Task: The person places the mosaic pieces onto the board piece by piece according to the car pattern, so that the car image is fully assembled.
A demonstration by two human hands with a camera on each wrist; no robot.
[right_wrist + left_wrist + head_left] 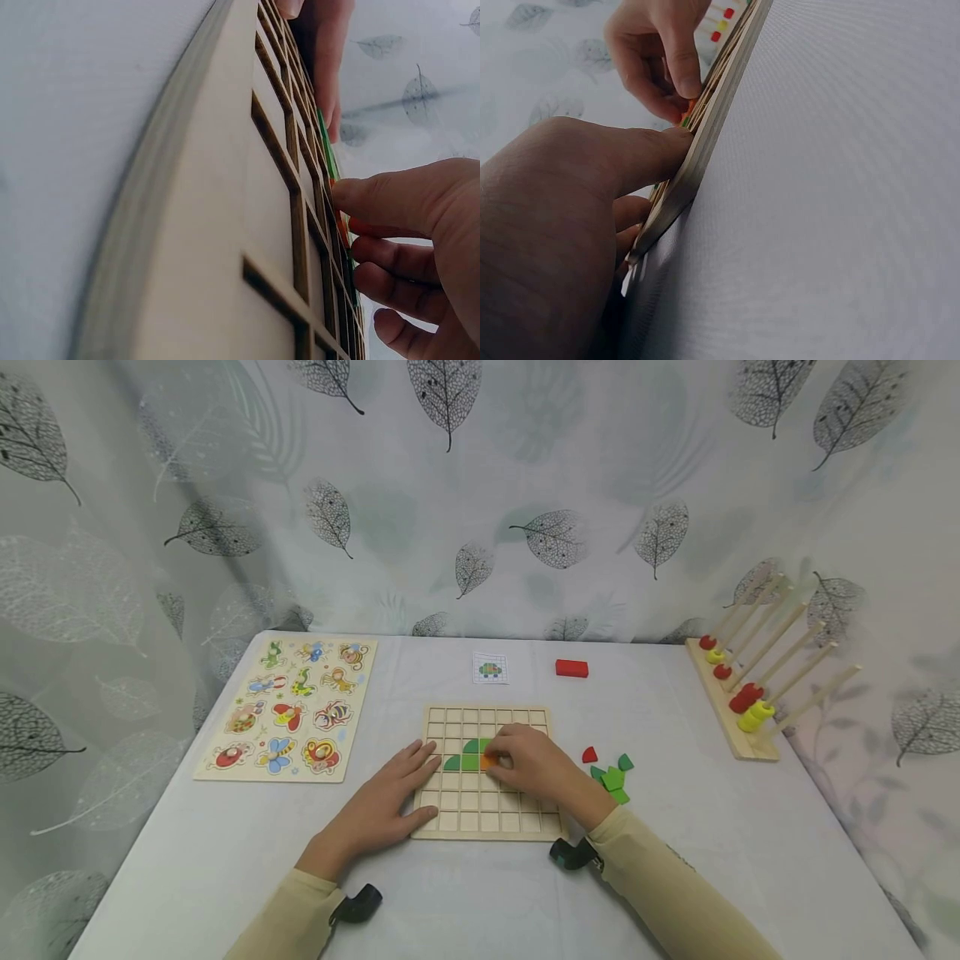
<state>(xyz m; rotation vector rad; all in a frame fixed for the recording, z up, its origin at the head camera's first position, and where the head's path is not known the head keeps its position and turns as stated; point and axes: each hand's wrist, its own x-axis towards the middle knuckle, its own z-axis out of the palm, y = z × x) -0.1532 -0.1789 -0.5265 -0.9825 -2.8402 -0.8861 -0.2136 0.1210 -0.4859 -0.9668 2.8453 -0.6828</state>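
A square wooden grid board [468, 835] lies on the white table, with several green tiles [470, 762] set in cells near its middle. In the head view my right hand [534, 766] reaches over the board and pinches an orange tile [487, 762] at a cell beside the green ones. Its thumb and fingertips are right at the grid in the right wrist view, partly covering the tile. My left hand [382, 802] rests along the board's left edge with fingers extended, the thumb [656, 154] lying on the rim in the left wrist view.
Loose green tiles [613, 779] and a red one [589, 754] lie right of the board. Behind it are a small pattern card [490, 669] and a red block [572, 668]. An insect puzzle board [288, 710] lies left; a peg stand [741, 745] with rings stands right.
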